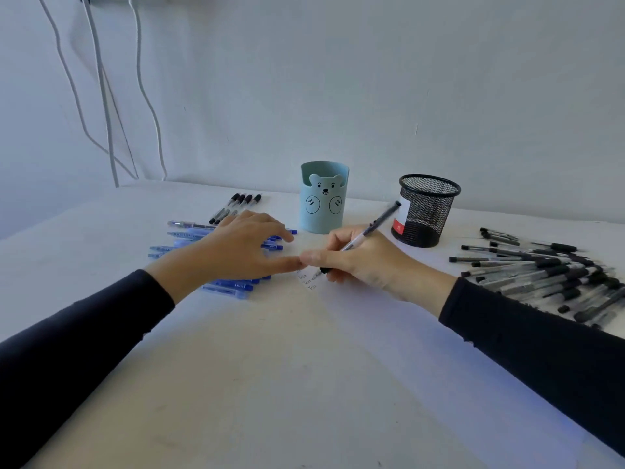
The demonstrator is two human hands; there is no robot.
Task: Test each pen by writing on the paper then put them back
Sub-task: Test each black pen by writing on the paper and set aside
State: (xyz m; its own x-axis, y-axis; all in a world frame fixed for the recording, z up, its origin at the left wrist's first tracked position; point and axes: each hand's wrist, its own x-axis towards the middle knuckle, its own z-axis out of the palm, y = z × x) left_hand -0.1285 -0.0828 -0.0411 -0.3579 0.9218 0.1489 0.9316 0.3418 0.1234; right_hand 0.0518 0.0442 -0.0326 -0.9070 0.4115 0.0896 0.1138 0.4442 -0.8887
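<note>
While pinching pen [368,228] in right hand [365,262], tip on paper [309,281] mid-frame, left hand [243,247] flat, fingers relaxed: looks early, few "Test" lines down, big pile [548,269] at right edge pending.

Black-capped pen [372,226] tilted, tip on paper [309,282]

Behind paper [309,283]: bear holder [324,201] left, mesh holder [426,211] right; pen rows [233,288] far left, pen pile [541,274] far right

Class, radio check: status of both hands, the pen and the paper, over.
Right hand grips pen, tip on paper beside handwritten lines. Left hand open, flat over blue pens. Nothing blocking the writing spot.
</note>
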